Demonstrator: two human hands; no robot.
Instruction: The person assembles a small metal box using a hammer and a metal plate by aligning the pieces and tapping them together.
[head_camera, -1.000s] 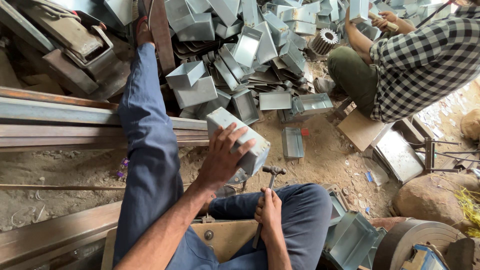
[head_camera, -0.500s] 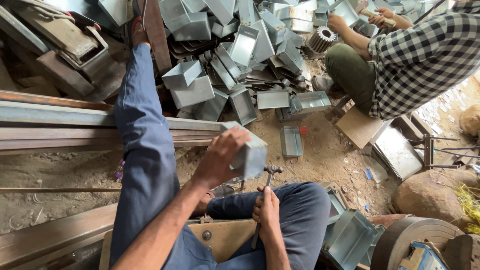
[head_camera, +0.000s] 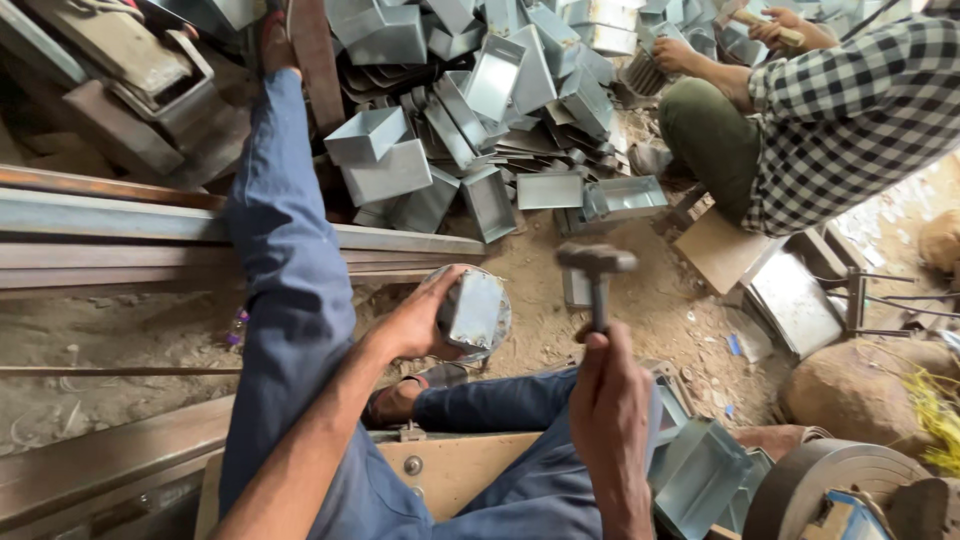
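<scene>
My left hand grips a small grey sheet-metal box, held end-on over a round metal block on the dirt floor. My right hand is closed around the handle of a hammer, raised so its head sits to the right of and slightly above the box. My legs in blue trousers stretch out, the left one reaching toward the pile, the right one bent under my hands.
A heap of grey metal boxes lies ahead. A co-worker in a checked shirt sits at the right, hands on a tool. Long steel beams run along the left. More boxes and a metal wheel lie at the lower right.
My left hand has turned the box and set it down onto the round block. My right hand has lifted the hammer up from near my knee.
</scene>
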